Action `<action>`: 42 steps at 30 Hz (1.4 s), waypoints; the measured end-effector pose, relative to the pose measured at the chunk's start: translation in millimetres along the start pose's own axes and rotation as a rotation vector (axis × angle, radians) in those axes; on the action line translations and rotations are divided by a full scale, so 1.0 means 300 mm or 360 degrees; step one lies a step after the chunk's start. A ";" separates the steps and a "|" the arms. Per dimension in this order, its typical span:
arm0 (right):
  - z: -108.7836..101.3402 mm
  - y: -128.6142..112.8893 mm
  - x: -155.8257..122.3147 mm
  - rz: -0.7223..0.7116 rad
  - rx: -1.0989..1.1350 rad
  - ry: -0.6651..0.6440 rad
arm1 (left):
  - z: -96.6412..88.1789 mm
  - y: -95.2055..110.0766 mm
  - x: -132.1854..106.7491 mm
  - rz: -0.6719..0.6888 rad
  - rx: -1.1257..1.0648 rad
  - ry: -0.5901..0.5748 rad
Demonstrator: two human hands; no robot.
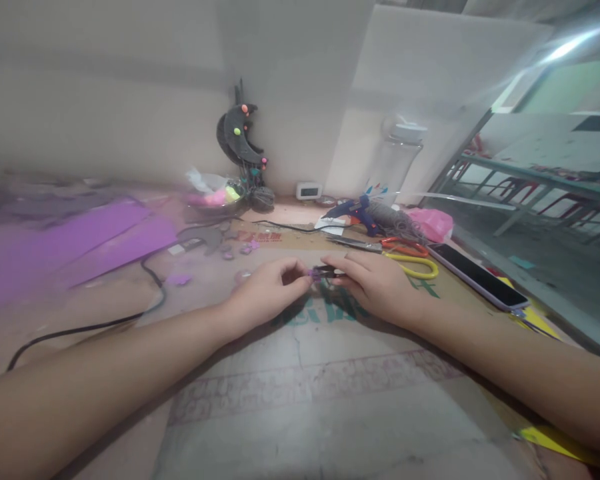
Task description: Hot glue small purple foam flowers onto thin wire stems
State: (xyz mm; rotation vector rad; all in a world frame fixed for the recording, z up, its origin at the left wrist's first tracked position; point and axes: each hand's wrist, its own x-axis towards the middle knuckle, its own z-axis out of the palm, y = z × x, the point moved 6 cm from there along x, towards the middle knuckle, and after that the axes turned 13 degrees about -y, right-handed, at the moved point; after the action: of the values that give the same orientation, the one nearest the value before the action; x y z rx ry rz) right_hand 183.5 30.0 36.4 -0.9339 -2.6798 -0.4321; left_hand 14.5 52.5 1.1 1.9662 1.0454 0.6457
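Note:
My left hand [275, 290] pinches a small purple piece [312, 273] between thumb and fingertips. My right hand [377, 283] is closed on a small dark scissors-like tool [325, 272], whose tip meets the purple piece. Fingers partly cover the tool, so its exact kind is unclear. Both hands are close together above the printed cardboard sheet [290, 420]. Several small purple cut shapes [179, 280] lie beyond my left hand. Just past my right hand are large scissors with red and yellow handles [415, 265].
Purple sheets [115, 230] cover the left side, with a black cable [75, 328] nearby. Along the back are a bowl [213, 203], a dark crescent ornament [237, 137], a small digital display [309, 191], a blue glue gun [360, 215] and a clear bottle [393, 160]. A phone [477, 275] lies right.

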 end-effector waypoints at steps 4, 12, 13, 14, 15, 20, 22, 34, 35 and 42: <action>-0.036 0.005 -0.010 0.0153 0.0334 0.0087 | -0.006 0.001 0.005 0.0046 -0.0117 0.0022; -0.023 -0.089 -0.005 -0.0192 0.0360 -0.0122 | -0.024 0.018 0.006 0.0080 -0.0263 0.0092; -0.028 -0.081 -0.003 -0.0157 0.0407 -0.0074 | -0.021 0.020 0.005 0.0081 -0.0267 0.0079; -0.032 -0.065 0.000 -0.0079 0.0481 -0.0026 | -0.019 0.022 0.004 0.0087 -0.0263 0.0063; -0.034 -0.046 0.002 0.0025 0.0569 0.0016 | -0.016 0.024 0.002 0.0093 -0.0250 0.0044; -0.013 0.005 0.023 0.0395 0.0986 0.0040 | -0.011 0.033 -0.008 0.0094 -0.0117 -0.0004; -0.005 -0.004 0.034 0.0416 0.1081 0.0018 | -0.010 0.040 -0.010 0.0111 -0.0102 -0.0019; 0.031 0.014 0.038 0.0606 0.1279 -0.0025 | 0.006 0.036 -0.009 0.0080 -0.0177 -0.0107; 0.032 0.014 0.038 0.0617 0.1293 -0.0024 | 0.005 0.031 -0.009 0.0059 -0.0165 -0.0098; 0.025 0.020 0.035 0.0652 0.1277 0.0012 | -0.006 0.023 -0.008 0.0094 -0.0138 -0.0009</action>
State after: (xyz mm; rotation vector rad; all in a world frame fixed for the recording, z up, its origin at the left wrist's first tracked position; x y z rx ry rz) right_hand 178.2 43.0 34.4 -1.1271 -2.2161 0.6707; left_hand 15.0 48.8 7.5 1.9285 0.9437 0.7055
